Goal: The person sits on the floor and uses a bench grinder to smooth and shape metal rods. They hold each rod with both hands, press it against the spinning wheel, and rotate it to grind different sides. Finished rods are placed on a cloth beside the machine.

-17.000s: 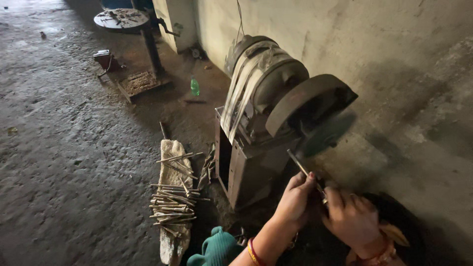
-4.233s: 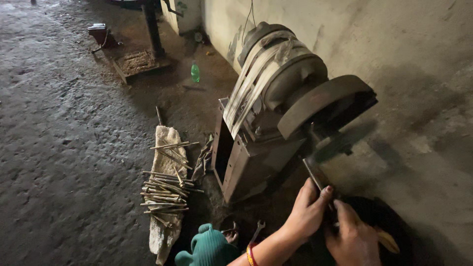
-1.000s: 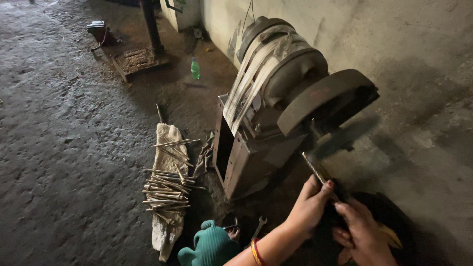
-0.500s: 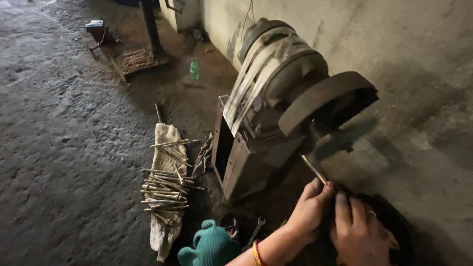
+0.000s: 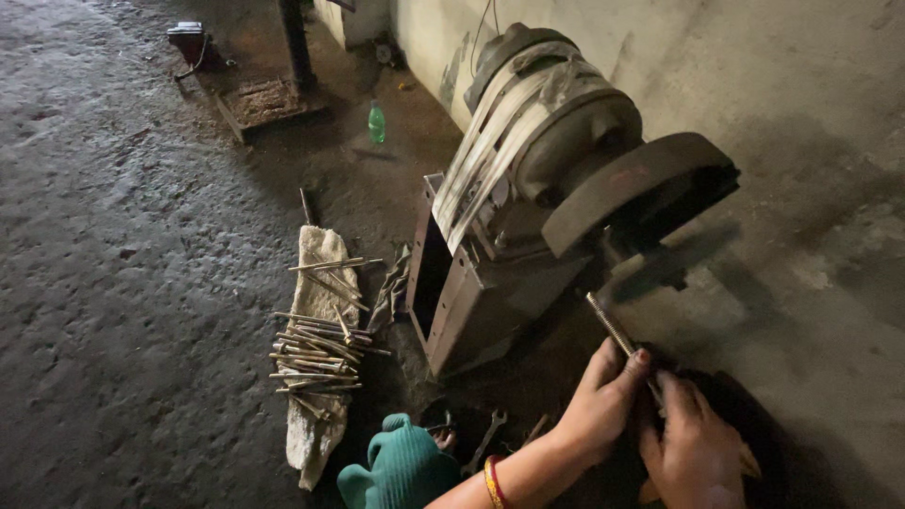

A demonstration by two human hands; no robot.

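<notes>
Rough grey concrete floor (image 5: 113,283) runs up to a heavy belt-driven grinding machine (image 5: 547,188). My left hand (image 5: 603,401) and right hand (image 5: 693,448) have their fingers clamped on a thin threaded metal rod (image 5: 611,325), its tip just below the dark grinding wheel (image 5: 632,184). Similar rods (image 5: 320,344) lie on a dirty white cloth (image 5: 316,254).

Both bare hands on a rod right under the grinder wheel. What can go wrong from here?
1. The left hand and right hand grip the thin metal rod close to the grinding wheel; a slip could bring bare fingers to the wheel.
2. If the wheel grabs the rod's tip, it may kick back.
3. The belt on the motor looks unguarded and could catch something loose.
</notes>
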